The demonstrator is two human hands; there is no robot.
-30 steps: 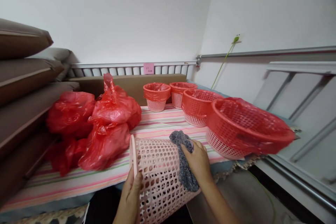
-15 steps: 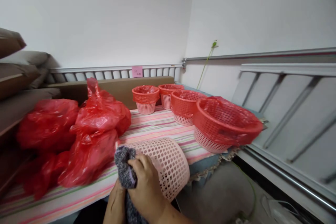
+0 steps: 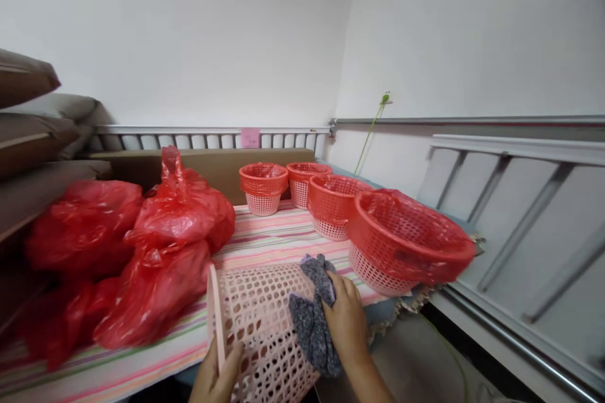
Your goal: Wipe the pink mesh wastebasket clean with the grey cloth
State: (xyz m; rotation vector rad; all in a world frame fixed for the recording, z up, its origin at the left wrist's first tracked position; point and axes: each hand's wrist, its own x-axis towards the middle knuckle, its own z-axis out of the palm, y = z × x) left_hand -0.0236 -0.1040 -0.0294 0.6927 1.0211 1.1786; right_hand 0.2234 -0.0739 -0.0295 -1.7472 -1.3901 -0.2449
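Left hand: the left hand (image 3: 218,370) grips the rim of the pale pink basket, thumb on the lattice wall, fingers at the mouth side.
Right hand: the right hand (image 3: 347,315) is partly closed around a bunched gray cloth (image 3: 312,327), pressing it against the basket's wall near the base.
Pale pink basket: the pale pink basket (image 3: 262,302) lies tipped on its side at the bed's near edge, mouth to the left, base to the right.
Hidden or cut off: the cloth covers part of the basket's base end and some right fingertips; the picture's bottom edge cuts off the left wrist and the basket's lower side. What supports the basket is unclear; writing on the pink note (image 3: 250,137) is unreadable.
Arm pose: the right forearm slants up and leftward; the left hand points upward.
Bed: on the striped sheet (image 3: 278,236), red plastic bags (image 3: 184,211) fill the left side; four red-lined baskets (image 3: 378,236) run from the far edge toward the right edge.
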